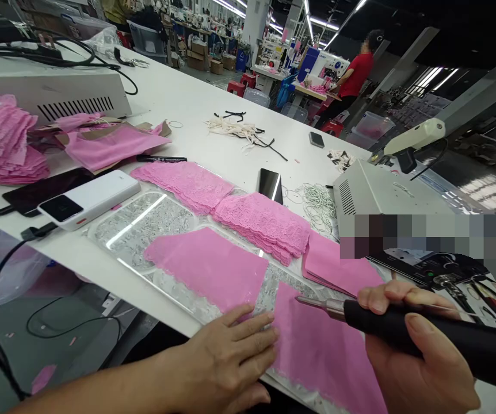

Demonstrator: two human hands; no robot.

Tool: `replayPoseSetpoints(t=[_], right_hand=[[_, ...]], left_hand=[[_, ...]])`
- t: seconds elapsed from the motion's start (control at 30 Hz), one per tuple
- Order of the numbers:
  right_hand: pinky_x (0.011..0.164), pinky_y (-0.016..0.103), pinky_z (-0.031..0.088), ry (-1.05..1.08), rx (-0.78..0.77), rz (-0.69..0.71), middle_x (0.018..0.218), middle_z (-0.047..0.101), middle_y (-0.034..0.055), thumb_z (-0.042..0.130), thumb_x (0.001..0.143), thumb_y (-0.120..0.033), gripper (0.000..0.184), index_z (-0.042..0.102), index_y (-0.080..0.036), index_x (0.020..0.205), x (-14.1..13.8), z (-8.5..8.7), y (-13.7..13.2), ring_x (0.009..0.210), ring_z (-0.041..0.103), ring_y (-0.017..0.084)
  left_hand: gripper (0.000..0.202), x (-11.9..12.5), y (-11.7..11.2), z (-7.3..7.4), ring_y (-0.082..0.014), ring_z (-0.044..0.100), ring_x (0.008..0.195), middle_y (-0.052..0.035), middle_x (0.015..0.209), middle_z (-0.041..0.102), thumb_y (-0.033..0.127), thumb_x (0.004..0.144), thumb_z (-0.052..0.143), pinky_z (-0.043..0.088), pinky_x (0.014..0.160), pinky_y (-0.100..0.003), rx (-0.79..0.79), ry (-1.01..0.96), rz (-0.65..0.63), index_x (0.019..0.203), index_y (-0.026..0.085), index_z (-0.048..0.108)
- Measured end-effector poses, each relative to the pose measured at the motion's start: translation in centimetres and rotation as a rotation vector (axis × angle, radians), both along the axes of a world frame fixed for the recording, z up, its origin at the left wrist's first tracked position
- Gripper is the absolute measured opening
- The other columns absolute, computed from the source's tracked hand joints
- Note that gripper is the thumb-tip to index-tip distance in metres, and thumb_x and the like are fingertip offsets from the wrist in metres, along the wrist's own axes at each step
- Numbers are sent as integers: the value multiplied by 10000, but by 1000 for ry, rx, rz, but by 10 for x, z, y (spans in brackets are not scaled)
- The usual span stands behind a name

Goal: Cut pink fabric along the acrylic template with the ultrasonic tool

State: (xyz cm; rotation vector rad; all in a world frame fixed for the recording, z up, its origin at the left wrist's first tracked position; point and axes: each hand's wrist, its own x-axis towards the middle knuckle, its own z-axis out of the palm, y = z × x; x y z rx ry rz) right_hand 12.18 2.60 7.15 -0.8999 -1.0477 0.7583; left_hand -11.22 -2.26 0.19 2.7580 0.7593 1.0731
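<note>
1. The white table (174, 98) fills most of my view.
2. On it lies a clear, speckled board (144, 224) beneath the work.
3. My work is two flat pink cloths: one mid-board (213, 270), the other (317, 351) beside it, below the pen-shaped tool (386, 328).
4. My right hand (420, 339) has its fingers wrapped around that tool's black handle.
5. My left hand (239, 356) is palm down, fingers slightly spread, gripping nothing, at the gap between the cloths.
6. The metal tip (312, 302) is over the second cloth's upper edge; I cannot tell whether it touches. I judge this as lining up; the next move calls for steady cloth and careful tip control.
</note>
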Motion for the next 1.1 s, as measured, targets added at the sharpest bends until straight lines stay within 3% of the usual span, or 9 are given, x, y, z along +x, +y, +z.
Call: replayPoseSetpoints(t=[0.27,0.73,1.1], right_hand=[[597,343,512,-7,-8,63,752,549,-17,651,672,-212,111,598,-206,769,-13,-9,7,578,534,118],[639,357,527,-32,19,-8,783,563,-18,638,673,-195,129,588,-202,791,-19,-12,10,591,546,118],[642,355,532,-64,29,47,741,559,-25,661,699,-209,106,568,-205,750,-20,-13,11,604,551,121]], left_hand=[[370,-3,1,1,-229,558,1220,-65,1188,695,421,969,528,296,1153,-377,4,17,-42,1133,110,643],[353,-3,4,2,-228,560,1217,-78,1164,701,401,971,530,338,1115,-366,-14,6,-56,1134,106,635],[356,-3,3,0,-234,560,1224,-80,1171,698,402,968,533,338,1115,-371,-36,9,-61,1143,108,630]])
